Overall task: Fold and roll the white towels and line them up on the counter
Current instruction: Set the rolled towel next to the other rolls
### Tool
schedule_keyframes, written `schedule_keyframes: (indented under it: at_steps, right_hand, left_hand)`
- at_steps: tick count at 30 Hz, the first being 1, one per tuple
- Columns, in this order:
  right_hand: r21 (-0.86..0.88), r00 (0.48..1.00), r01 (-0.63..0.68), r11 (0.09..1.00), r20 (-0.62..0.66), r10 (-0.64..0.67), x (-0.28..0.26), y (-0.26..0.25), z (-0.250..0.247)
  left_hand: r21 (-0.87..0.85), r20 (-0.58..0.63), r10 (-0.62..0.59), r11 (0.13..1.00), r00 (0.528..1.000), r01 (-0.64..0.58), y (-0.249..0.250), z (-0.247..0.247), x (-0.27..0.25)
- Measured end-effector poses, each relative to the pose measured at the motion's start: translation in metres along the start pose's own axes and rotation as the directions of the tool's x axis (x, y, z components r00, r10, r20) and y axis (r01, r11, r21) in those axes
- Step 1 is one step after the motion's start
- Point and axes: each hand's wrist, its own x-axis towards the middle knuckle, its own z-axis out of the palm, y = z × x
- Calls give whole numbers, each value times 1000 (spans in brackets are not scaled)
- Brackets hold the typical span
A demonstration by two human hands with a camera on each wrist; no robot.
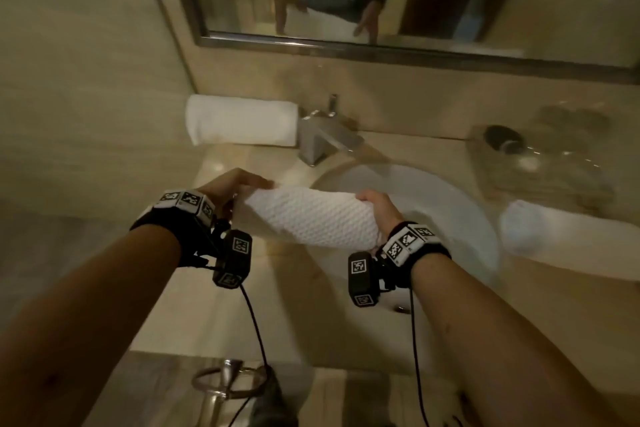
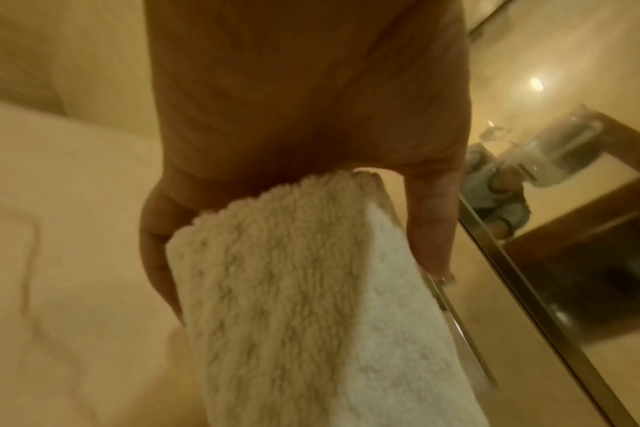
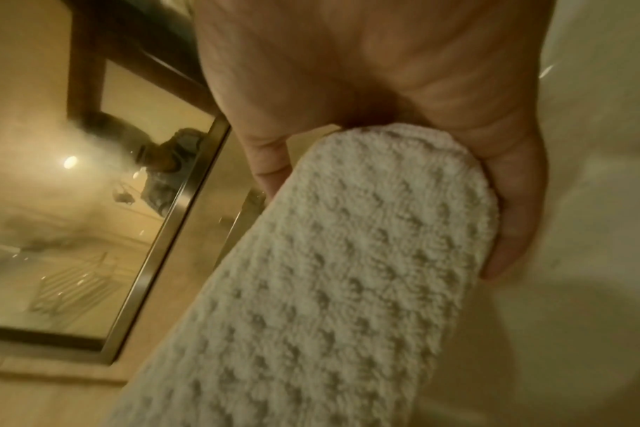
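Observation:
A rolled white waffle-weave towel (image 1: pixel 311 218) hangs in the air above the left rim of the sink, held level between both hands. My left hand (image 1: pixel 232 185) grips its left end, thumb on one side and fingers on the other, as the left wrist view shows on the towel (image 2: pixel 293 289) and the left hand (image 2: pixel 303 101). My right hand (image 1: pixel 379 208) wraps round the right end; the right wrist view shows the fingers (image 3: pixel 512 202) curled about the towel (image 3: pixel 329 274). A finished rolled towel (image 1: pixel 240 123) lies at the back left of the counter.
Another white towel (image 1: pixel 554 236) lies on the counter at the right. The faucet (image 1: pixel 322 139) stands behind the white sink basin (image 1: pixel 443 191). A glass tray (image 1: pixel 540 156) with small items sits at the back right. The mirror (image 1: pixel 346 42) runs along the wall.

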Motion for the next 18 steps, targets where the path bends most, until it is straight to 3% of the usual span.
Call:
schedule_keyframes:
  at_steps: [3, 7, 11, 15, 18]
  right_hand:
    - [39, 999, 22, 999, 30, -23, 19, -6, 72]
    - [122, 997, 67, 990, 30, -72, 24, -23, 138]
    - [154, 995, 94, 984, -38, -89, 39, -43, 168]
    - [175, 995, 56, 983, -89, -41, 99, -48, 172]
    - [210, 994, 59, 976, -104, -38, 93, -66, 186]
  left_hand:
    - [-130, -96, 50, 990, 994, -62, 5, -63, 1]
    - [-285, -188, 75, 950, 979, -127, 16, -109, 16]
    - [-362, -270, 80, 915, 960, -178, 24, -122, 50]
    - [-423, -361, 73, 876, 930, -233, 34, -114, 81]
    - [-422, -429, 94, 859, 899, -291, 48, -112, 105]
